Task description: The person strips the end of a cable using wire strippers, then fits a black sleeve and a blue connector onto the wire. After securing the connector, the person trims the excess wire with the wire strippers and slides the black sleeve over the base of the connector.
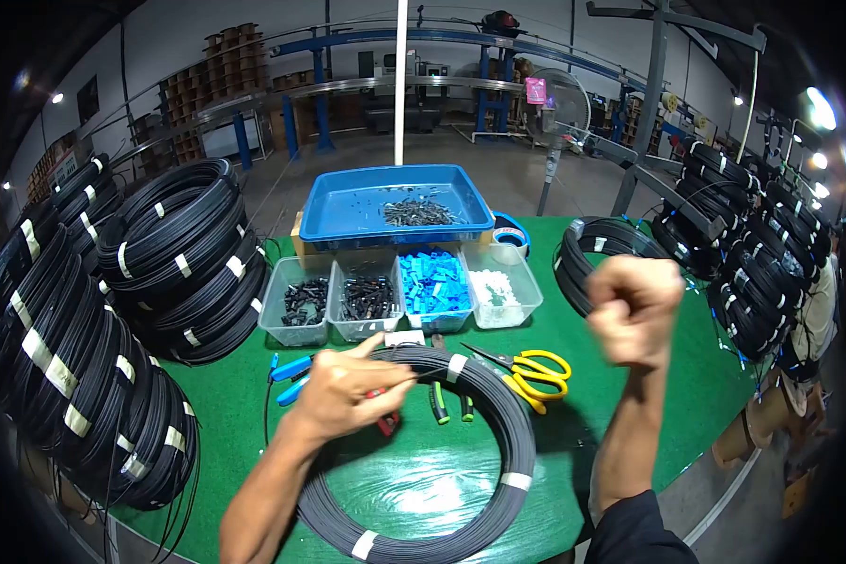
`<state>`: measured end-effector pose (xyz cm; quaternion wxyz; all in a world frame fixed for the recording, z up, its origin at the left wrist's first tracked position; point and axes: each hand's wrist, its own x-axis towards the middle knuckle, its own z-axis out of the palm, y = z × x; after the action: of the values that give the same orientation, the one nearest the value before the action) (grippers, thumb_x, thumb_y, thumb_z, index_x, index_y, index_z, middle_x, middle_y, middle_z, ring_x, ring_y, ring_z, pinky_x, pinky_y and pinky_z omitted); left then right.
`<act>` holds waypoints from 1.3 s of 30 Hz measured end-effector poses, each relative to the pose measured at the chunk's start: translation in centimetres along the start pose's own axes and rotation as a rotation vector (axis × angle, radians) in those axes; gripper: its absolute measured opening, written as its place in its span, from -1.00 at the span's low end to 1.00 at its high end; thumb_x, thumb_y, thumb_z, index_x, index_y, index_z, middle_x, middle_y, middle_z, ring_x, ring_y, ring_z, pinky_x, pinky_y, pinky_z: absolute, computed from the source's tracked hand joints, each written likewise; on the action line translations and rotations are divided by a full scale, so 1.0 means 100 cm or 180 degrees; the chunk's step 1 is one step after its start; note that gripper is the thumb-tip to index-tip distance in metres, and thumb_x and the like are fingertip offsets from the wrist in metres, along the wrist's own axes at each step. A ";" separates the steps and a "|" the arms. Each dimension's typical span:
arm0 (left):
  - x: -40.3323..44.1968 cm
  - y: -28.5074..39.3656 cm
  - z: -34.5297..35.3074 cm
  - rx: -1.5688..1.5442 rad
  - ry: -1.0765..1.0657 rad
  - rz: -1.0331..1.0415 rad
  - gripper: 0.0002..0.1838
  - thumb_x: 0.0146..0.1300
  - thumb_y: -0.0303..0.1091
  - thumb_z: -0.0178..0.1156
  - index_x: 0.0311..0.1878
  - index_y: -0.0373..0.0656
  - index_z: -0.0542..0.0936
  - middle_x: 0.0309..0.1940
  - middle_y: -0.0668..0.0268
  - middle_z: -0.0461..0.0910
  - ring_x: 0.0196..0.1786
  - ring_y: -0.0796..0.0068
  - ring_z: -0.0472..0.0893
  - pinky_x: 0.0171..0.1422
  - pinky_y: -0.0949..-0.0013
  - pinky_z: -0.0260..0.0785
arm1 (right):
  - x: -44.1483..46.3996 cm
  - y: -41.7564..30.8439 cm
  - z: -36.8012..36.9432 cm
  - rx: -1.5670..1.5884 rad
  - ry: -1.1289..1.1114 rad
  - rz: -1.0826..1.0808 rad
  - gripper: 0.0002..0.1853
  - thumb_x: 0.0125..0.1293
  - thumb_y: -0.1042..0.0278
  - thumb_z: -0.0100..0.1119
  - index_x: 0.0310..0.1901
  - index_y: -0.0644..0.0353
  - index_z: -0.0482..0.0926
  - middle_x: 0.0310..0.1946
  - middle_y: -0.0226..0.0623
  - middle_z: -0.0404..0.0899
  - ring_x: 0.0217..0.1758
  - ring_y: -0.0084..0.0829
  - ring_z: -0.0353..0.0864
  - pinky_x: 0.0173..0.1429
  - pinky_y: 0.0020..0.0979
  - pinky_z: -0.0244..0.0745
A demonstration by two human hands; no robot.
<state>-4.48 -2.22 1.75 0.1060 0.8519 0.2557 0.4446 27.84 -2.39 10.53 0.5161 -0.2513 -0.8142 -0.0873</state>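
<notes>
A black cable coil (517, 432), bound with white tape, lies on the green table. My left hand (352, 387) is over the coil's upper left edge, its fingers closed around what looks like a thin cable end. Beneath that hand a red tool (388, 423) is partly hidden. My right hand (634, 310) is raised at the right, fingers curled and slightly blurred; anything inside them is hidden. Between the hands lie yellow-handled scissors (540, 374) and a tool with green-and-black handles (440, 402). Blue-handled tools (292, 379) rest left of my left hand.
Four clear bins of small parts, one with blue pieces (432, 282), stand behind the coil. A blue tray (320, 224) is behind them. Coil stacks (174, 254) rise at the left, more (761, 244) at the right. Another coil (573, 258) lies behind my right hand.
</notes>
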 end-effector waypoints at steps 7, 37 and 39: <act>0.020 0.012 0.005 -0.0802 0.0205 -0.0647 -0.84 0.18 -0.56 0.33 -0.16 -0.29 0.78 -0.38 0.21 0.78 -0.28 0.43 0.78 0.38 -0.08 0.41 | 0.011 -0.016 0.002 0.1056 0.0049 0.0448 -0.87 -0.11 0.67 0.06 -0.49 0.34 0.59 -0.62 -0.37 0.58 -0.62 -0.66 0.55 -0.50 -0.61 0.44; 0.130 -0.135 0.014 -0.2125 0.0760 -0.2665 -0.74 0.41 -0.26 0.27 -0.03 -0.27 0.70 -0.23 0.25 0.76 -0.24 0.51 0.76 -0.13 0.47 0.64 | 0.104 0.191 0.205 0.0087 -0.0511 0.1528 -0.85 0.19 0.56 0.20 -0.21 0.26 0.68 -0.23 -0.02 0.74 -0.08 -0.07 0.75 0.09 -0.19 0.61; 0.133 -0.149 0.018 -0.2120 0.0664 -0.2734 -0.73 0.41 -0.26 0.26 -0.02 -0.28 0.69 -0.25 0.27 0.75 -0.27 0.56 0.75 -0.18 0.53 0.63 | 0.107 0.207 0.219 -0.0404 -0.0722 0.1343 -0.80 0.20 0.58 0.26 -0.12 0.32 0.67 -0.20 -0.03 0.75 -0.01 -0.13 0.76 0.13 -0.27 0.61</act>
<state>-1.81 17.53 4.03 0.5156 0.5429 0.4349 0.5003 17.09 27.60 7.63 0.4115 -0.4557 -0.7893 0.0002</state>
